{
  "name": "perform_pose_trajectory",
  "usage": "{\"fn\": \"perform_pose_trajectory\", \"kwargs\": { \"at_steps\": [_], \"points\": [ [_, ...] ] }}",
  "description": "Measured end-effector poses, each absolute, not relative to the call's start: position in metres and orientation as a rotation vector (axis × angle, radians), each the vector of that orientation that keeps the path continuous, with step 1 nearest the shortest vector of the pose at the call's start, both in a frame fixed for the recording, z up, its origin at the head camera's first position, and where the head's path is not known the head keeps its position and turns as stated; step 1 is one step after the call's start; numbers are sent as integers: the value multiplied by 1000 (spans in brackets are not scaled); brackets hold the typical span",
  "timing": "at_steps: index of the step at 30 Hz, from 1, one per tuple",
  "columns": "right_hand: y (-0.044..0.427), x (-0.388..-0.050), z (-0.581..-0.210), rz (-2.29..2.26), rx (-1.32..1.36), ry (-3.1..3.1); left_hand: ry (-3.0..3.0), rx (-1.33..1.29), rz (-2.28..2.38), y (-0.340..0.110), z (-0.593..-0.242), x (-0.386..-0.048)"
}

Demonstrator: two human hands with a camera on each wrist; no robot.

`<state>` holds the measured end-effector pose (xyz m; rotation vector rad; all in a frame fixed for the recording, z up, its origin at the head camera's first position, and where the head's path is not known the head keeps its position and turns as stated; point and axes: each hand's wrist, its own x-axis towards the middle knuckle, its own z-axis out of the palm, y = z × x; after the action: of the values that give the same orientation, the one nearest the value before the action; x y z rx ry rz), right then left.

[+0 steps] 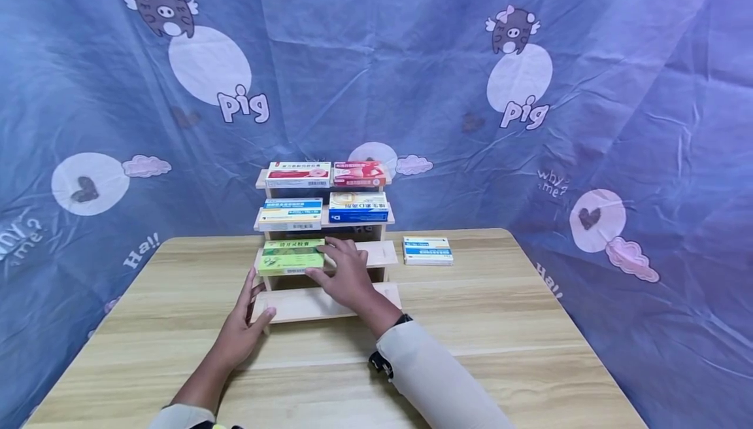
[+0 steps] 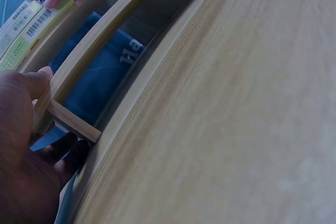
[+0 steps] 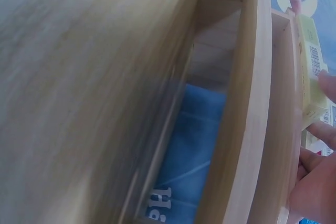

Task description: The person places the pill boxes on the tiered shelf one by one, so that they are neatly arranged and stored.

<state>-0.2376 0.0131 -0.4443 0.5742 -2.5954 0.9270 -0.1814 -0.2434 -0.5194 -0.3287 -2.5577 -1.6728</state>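
A small stepped wooden rack (image 1: 329, 305) stands on the table with medicine boxes on its tiers. On the second tier from the bottom lies a green medicine box (image 1: 288, 259). My right hand (image 1: 347, 272) pinches that box by its right end, thumb at the front edge and fingers over the top; the right wrist view shows the green box (image 3: 311, 61) between them. With my left hand (image 1: 238, 331) I hold the rack's left end. In the left wrist view its thumb lies on the lowest plank (image 2: 79, 51), and its fingers reach behind the side post (image 2: 73, 120).
Above are a white-and-red box (image 1: 298, 174), a pink box (image 1: 360, 174), a blue-white-yellow box (image 1: 290, 213) and a blue-and-gold box (image 1: 357, 206). Another blue-and-white box (image 1: 427, 251) lies on the table right of the rack. A blue curtain (image 1: 376, 56) hangs behind.
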Motion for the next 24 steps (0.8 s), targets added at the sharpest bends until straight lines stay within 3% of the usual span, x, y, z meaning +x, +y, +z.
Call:
{"fn": "perform_pose_trajectory", "kwargs": {
  "at_steps": [24],
  "points": [
    [68, -220, -452, 1033, 605, -2383, -2568, -334, -1650, -244, -518, -181]
  ]
}}
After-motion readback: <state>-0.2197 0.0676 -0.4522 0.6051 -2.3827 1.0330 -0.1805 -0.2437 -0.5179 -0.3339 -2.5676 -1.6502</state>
